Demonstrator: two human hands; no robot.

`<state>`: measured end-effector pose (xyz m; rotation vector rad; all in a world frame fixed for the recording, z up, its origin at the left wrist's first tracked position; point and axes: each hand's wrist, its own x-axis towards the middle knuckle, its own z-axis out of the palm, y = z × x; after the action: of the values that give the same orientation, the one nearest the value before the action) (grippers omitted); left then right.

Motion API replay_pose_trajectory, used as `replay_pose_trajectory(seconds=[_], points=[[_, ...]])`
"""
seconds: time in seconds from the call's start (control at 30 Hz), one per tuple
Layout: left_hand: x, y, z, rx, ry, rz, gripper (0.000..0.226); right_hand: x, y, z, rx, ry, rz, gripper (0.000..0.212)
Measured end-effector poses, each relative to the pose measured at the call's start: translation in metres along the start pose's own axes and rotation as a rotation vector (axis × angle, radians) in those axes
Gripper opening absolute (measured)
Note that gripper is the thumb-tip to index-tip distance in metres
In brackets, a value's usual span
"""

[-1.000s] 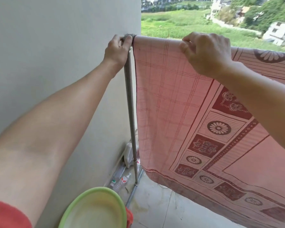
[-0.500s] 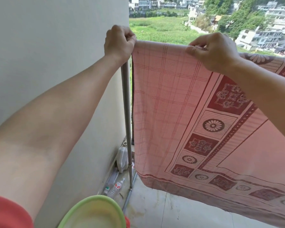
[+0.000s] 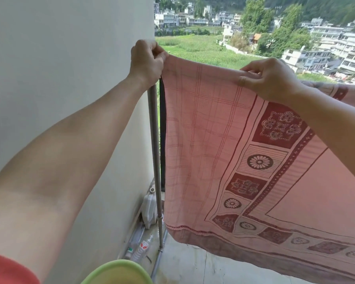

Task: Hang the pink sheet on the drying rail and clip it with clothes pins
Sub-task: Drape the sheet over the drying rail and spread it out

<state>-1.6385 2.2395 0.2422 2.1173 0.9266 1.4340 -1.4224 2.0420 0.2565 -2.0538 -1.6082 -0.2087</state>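
Pink sheet (image 3: pixel 203 140) over rail | left hand (image 3: pixel 147 60) fingers pinch corner | right hand (image 3: pixel 268 78) fingers pinch top edge

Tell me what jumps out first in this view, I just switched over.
The pink sheet with dark red flower panels fills the right side, draped over the top rail. The left hand pinches its corner at the top of the grey upright pole by the wall, and the right hand grips the top edge further along. No clothes pins show.
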Motion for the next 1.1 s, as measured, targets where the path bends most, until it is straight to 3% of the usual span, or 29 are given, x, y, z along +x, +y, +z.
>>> replay_pose_trajectory(seconds=[0.17,0.37,0.57,0.77,0.97,1.1], points=[[0.015,-0.003,-0.014,-0.012,0.142,-0.005,0.008,0.007,0.003,-0.007,-0.026,0.023,-0.016,0.043],[0.022,-0.043,-0.018,-0.114,0.211,-0.219,0.025,0.013,0.001,0.002,-0.043,-0.010,-0.041,0.043],[0.038,-0.046,-0.024,-0.276,0.341,-0.365,0.021,0.021,-0.012,0.007,-0.050,0.051,-0.061,0.042],[0.022,-0.066,-0.022,-0.504,0.183,-0.523,0.023,0.026,-0.007,0.017,-0.078,-0.038,-0.027,0.046],[0.014,-0.084,-0.029,-0.415,0.254,-0.450,0.025,0.021,0.001,0.020,-0.129,0.011,-0.061,0.051],[0.004,-0.084,-0.022,-0.308,0.453,-0.553,0.019,0.014,0.006,0.027,-0.208,0.112,-0.103,0.046]])
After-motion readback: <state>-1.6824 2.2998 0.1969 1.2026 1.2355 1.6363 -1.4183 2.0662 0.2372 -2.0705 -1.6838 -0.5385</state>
